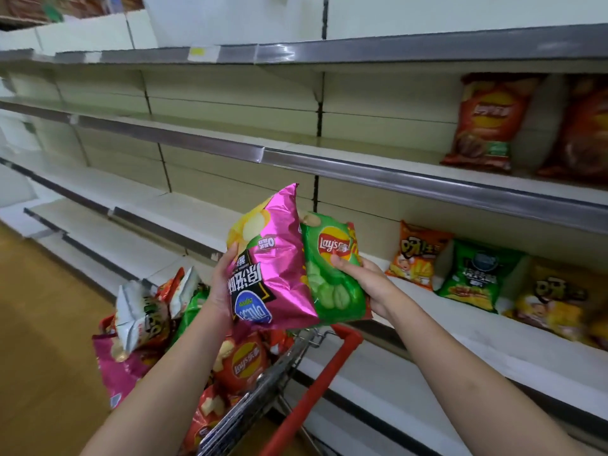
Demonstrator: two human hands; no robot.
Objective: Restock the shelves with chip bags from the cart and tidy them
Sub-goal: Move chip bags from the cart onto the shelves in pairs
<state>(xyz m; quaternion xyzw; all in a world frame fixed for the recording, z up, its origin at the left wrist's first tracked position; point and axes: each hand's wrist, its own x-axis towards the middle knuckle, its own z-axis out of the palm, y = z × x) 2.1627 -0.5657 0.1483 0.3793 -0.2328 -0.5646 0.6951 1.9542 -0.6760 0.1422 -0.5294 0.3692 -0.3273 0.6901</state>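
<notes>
My left hand (222, 284) grips a shiny pink chip bag (273, 268), held upside down above the cart. My right hand (365, 284) holds a green Lay's bag (332, 274) right beside it, thumb on the front; the two bags touch. Below them the shopping cart (283, 373) with a red handle is piled with several chip bags, among them a red Lay's bag (243, 363) and a white bag (138, 311). Both held bags hang in front of the lower shelf (427, 311).
An orange bag (416, 258), a green bag (477, 274) and a yellow bag (556, 297) stand on the lower shelf at right. Red bags (487, 120) stand on the middle shelf (362, 153) at right. The shelves run left along a wooden floor (39, 324).
</notes>
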